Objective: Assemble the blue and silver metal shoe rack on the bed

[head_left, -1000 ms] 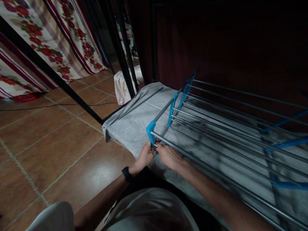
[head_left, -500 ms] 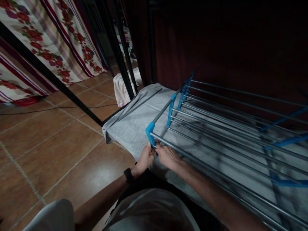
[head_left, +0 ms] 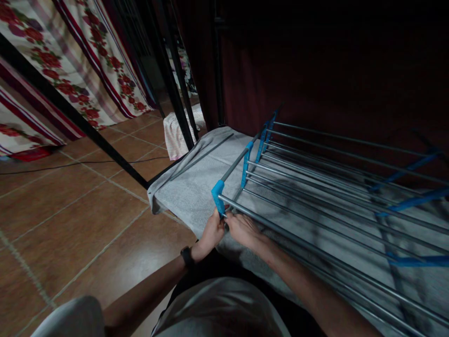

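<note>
A drying rack (head_left: 301,172) of grey metal rods and blue plastic joints lies in front of me. At its near left corner is a blue corner joint (head_left: 218,188), with a rod running right from it. My left hand (head_left: 212,231) is closed around the lower end of this joint; a dark watch is on the wrist. Right beside it, my right hand (head_left: 242,227) is closed at the end of a lower metal rod (head_left: 354,297), up against the joint. The fingertips and the exact meeting point are mostly hidden.
Under the rack is a grey cloth-covered surface (head_left: 196,187), with a loose thin rod (head_left: 206,154) on it. Black metal poles (head_left: 105,140) stand at the left. Beyond are a tiled floor (head_left: 87,210), a cable, a floral curtain (head_left: 70,70) and a pale cloth (head_left: 175,135).
Both hands stay at the blue corner joint with little movement. The view has shifted slightly, and the rack's far right end appears a little further left.
</note>
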Available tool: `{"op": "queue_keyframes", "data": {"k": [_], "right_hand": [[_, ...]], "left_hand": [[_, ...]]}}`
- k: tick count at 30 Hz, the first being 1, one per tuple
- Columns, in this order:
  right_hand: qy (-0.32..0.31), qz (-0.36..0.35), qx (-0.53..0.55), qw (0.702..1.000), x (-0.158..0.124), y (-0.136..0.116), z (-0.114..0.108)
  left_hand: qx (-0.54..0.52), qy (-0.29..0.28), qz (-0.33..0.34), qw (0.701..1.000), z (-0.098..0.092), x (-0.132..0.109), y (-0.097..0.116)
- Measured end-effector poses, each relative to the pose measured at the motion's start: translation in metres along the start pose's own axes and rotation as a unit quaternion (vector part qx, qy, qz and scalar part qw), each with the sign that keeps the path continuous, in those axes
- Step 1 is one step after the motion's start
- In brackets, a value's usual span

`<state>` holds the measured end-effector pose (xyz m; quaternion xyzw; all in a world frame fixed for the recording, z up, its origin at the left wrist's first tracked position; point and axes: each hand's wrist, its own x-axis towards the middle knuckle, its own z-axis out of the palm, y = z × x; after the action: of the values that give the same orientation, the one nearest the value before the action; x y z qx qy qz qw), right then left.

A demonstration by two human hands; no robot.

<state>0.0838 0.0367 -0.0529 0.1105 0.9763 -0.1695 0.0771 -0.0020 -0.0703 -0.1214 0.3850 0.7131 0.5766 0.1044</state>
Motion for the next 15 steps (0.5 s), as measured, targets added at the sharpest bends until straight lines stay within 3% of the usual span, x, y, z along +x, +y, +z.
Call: {"op": "queue_keyframes", "data": {"k": [3,7,11,15], "right_hand": [[0.000,0.000,-0.003,1.000,-0.003,0.000,-0.004],[0.051,-0.010,0.008,0.999,-0.021,0.005,-0.009],[0.113,-0.013,0.025,0.993,-0.055,0.012,-0.005],[0.169,-0.017,0.029,0.985,-0.098,0.013,0.013]], "left_hand": [[-0.011,-0.033,0.012,0.999,-0.005,0.002,-0.001],[-0.056,-0.065,-0.010,0.996,-0.017,0.002,0.000],[-0.079,-0.041,-0.040,0.995,-0.030,0.006,0.003],[-0.077,-0.007,-0.055,0.995,-0.038,0.015,0.000]]}}
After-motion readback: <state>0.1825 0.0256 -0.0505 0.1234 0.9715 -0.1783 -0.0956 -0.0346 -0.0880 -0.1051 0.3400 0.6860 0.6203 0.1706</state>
